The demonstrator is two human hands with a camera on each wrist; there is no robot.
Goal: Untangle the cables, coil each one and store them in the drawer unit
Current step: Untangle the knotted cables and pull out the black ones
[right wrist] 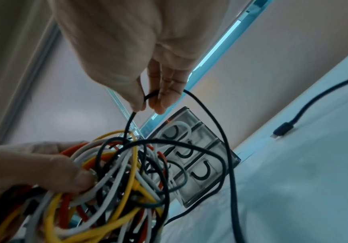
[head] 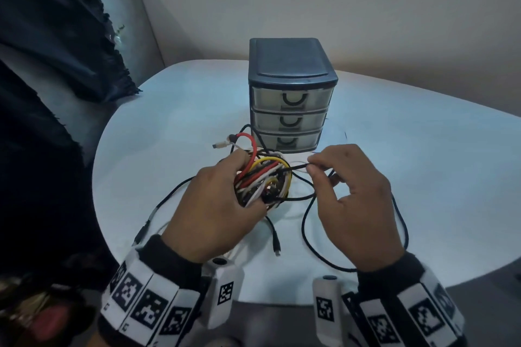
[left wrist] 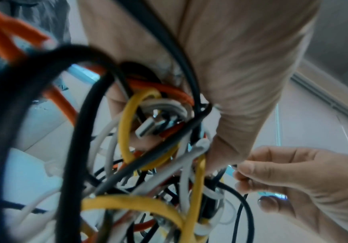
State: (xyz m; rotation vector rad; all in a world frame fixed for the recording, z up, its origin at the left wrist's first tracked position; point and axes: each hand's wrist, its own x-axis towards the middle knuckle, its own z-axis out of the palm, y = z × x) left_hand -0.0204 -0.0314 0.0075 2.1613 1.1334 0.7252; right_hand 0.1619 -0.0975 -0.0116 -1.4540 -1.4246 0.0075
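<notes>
Two hands, left hand (head: pixel 217 205) gripping cable tangle (head: pixel 265 177), right hand (head: pixel 355 200) pinching black cable (head: pixel 296 167) (thumb, forefinger)

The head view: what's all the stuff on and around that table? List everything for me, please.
Cable tangle: one bundle; red, yellow, white, black; held above the table's near middle.
Thin black cable: one, pulled from the tangle, looping over the table.
Drawer unit: one, dark frame, three clear drawers, all closed, behind the tangle.
Table: one, white, rounded.
Dark cloth: one, draped at left.
Left hand: grips the tangle.
Right hand: pinches the thin black cable.
</notes>
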